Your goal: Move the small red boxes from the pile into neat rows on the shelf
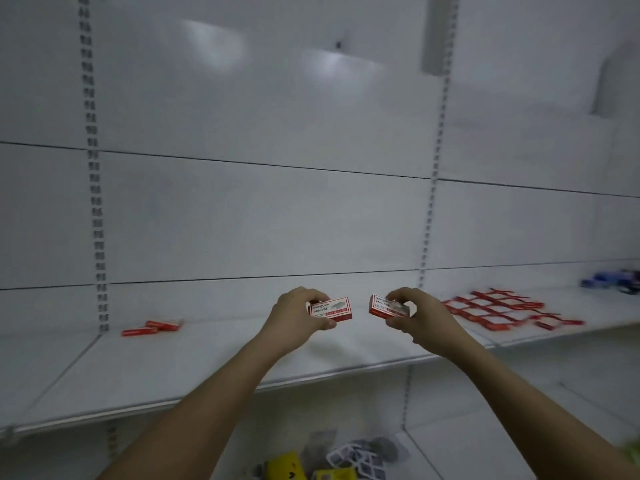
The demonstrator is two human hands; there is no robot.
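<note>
Gripping one small red box point(331, 309) in the left hand point(300, 317) and another box point(389, 308) in the right hand point(419, 318), the person holds both above the shelf point(207, 362).

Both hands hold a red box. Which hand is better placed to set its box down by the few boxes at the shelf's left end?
Probably the left hand: its box is nearer the left-end boxes.

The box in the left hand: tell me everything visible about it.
The box in the left hand is a small, flat red carton, cardboard by its look, with a white label panel bearing dark print and a grey product picture. It looks closed. The left hand pinches it by its left end, fingers above and thumb below, holding it tilted face-up above the white shelf, touching nothing else.
</note>
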